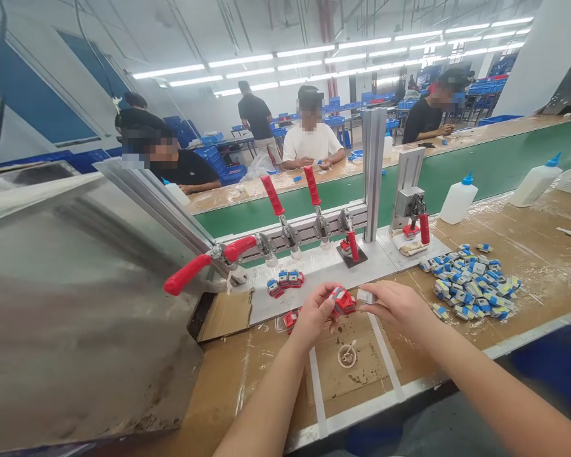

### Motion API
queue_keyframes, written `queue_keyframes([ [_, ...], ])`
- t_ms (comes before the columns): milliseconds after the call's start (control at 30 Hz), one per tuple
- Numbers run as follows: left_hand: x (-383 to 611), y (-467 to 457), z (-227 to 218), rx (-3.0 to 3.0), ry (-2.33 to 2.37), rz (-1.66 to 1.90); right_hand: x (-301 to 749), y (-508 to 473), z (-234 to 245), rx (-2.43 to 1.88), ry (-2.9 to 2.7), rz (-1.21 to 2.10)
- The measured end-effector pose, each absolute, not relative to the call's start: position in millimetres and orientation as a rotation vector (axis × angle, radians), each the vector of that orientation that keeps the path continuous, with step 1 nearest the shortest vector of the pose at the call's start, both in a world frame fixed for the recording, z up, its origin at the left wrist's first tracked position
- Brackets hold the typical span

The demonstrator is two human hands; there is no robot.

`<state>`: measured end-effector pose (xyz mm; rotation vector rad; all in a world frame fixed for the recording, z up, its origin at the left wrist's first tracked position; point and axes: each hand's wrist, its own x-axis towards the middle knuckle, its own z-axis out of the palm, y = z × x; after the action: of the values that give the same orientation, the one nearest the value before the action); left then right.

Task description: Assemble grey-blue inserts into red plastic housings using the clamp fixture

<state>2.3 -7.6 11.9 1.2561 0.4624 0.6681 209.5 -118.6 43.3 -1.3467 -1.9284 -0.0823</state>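
Note:
Over the cardboard-covered bench, my left hand (318,315) is closed around a small red-and-grey plastic part (342,301). Just right of it, my right hand (400,304) pinches a small whitish block (365,296) close to the red part; whether the two touch, I cannot tell. Another red part (290,320) lies on the bench beside my left wrist. Beyond, a short row of red-and-blue parts (285,281) sits on the pale base plate. Below my hands stands a small round cup (347,356) with a thin stick in it.
Red-handled toggle clamps (292,231) line a metal rail behind the plate. A single clamp fixture (412,219) stands farther right. At right lies a pile of blue-and-white parts (476,282). Two white bottles (459,200) stand behind it. A metal panel (90,304) bounds the left. Several people sit opposite.

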Motion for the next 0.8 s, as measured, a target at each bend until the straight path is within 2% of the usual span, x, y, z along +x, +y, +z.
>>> queue_keyframes([
  [133, 7, -10, 15, 1.353, 0.61, 0.658, 206, -113, 59, -1.344, -2.258, -0.355],
  [433, 13, -17, 16, 1.354, 0.652, 0.755, 185, -113, 82, -1.603, -2.581, -0.45],
  [800, 15, -23, 18, 1.319, 0.739, 0.819, 172, -109, 84, -1.598, -2.704, -0.53],
])
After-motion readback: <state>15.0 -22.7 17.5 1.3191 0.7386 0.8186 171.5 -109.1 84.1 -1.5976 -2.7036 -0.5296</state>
